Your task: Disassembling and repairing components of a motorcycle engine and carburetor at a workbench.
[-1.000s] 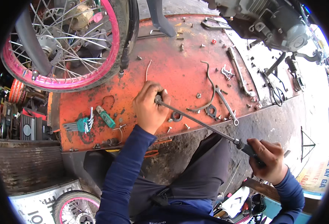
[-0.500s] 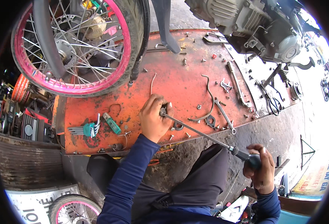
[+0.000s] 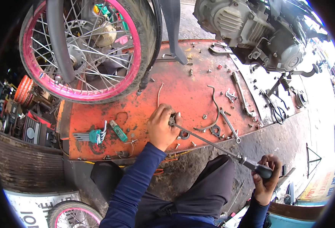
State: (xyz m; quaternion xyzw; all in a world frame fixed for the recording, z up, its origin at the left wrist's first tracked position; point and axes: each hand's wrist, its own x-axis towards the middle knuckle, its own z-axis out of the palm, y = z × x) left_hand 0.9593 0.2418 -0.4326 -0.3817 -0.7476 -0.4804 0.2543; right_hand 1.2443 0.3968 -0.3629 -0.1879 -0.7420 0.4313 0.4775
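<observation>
My left hand (image 3: 162, 128) is closed round a small dark metal part (image 3: 171, 121), mostly hidden by the fingers, above the front of the red metal bench (image 3: 137, 114). Against that part rests the tip of a long screwdriver (image 3: 209, 142). Its black handle sits in the curled fingers of my right hand (image 3: 267, 178), out past the bench's front edge. The shaft slopes down to the right between both hands. Below my left hand lie a dark ring-shaped part (image 3: 184, 134) and several small screws.
A pink-rimmed motorcycle wheel (image 3: 137, 57) hangs over the bench's far left, an engine (image 3: 247, 30) over the far right. On the bench lie a hex key set (image 3: 93, 136), a green-and-white box (image 3: 119, 131), a combination wrench (image 3: 230, 127), a curved rod (image 3: 215, 102) and a long socket handle (image 3: 241, 93).
My right hand has shifted its fingers on the screwdriver handle and moved slightly right and down. The left hand still grips the metal part. The whole view has shifted a little.
</observation>
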